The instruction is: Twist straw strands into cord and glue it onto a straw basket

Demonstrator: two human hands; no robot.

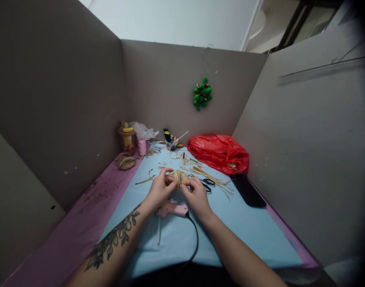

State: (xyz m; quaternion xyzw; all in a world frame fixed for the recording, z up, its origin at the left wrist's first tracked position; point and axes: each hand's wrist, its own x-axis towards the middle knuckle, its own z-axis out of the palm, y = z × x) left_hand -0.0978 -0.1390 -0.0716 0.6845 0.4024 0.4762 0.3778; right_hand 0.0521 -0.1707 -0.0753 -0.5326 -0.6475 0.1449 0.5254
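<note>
bundle of straw (178, 177), wound with a band round its middle: located between both hands, over the blue sheet (122, 227) on the tabletop (65, 243). i read the left hand (159, 190) as partly closed, index finger arched along the top, thumb at the near side, bundle held between them. the right hand (197, 196) is nearly closed, thumb and fingertips pinching the lower right edge.

step in hand, as i judge it: two-handed shaping or securing of the winding. from this grip, the next move calls for a steady left hold and small, light right fingertip adjustments, since a loosened pinch could let the band slip.

adjacent items: pink glue gun (172, 208), lying nearer me, just below the bundle, with its cord (196, 239) curving toward the near edge; black-handled scissors (212, 184) and loose straw strands (214, 178) on the right; twigs (145, 181) on the left.

containers: small clear cup (171, 146), holding pens and tools; lidded jar (127, 140), contents not identifiable; red plastic bag (216, 153), bulging, with a pale brown piece (231, 164) at its near end; clear plastic bag (144, 131), contents unclear.

perimeter: woven piece (125, 162), pink cylinder (142, 147), flat black object (248, 190), green ornament (202, 95) hanging against the rear panel (164, 91).
</note>
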